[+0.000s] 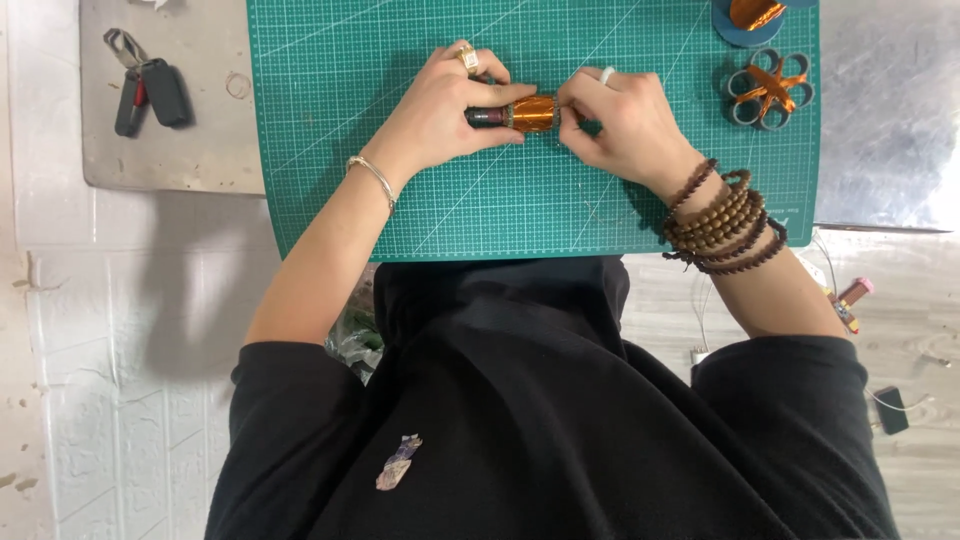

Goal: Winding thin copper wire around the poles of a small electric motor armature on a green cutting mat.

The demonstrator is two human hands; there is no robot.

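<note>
Pinching a small cylinder (pixel 518 114) between them, both hands work over the green cutting mat (pixel 400 200) on the table (pixel 880 120). The cylinder lies sideways near the mat's upper middle: its dark end sits under the left hand (pixel 445 110), whose fingers curl closed around it, and its orange foil-wrapped part faces the right hand (pixel 620 125), whose thumb and fingertips press together on the foil's edge. A ring shows on each hand; a thin bangle (pixel 372 178) circles the left wrist and several brown bead bracelets (pixel 725 222) stack on the right. At the mat's upper right lies a grey looped piece with orange strips (pixel 768 90), with a dark round thing topped with orange foil (pixel 750 18) above it. Keys with a dark fob (pixel 148 88) rest well apart on the table's left.
</note>
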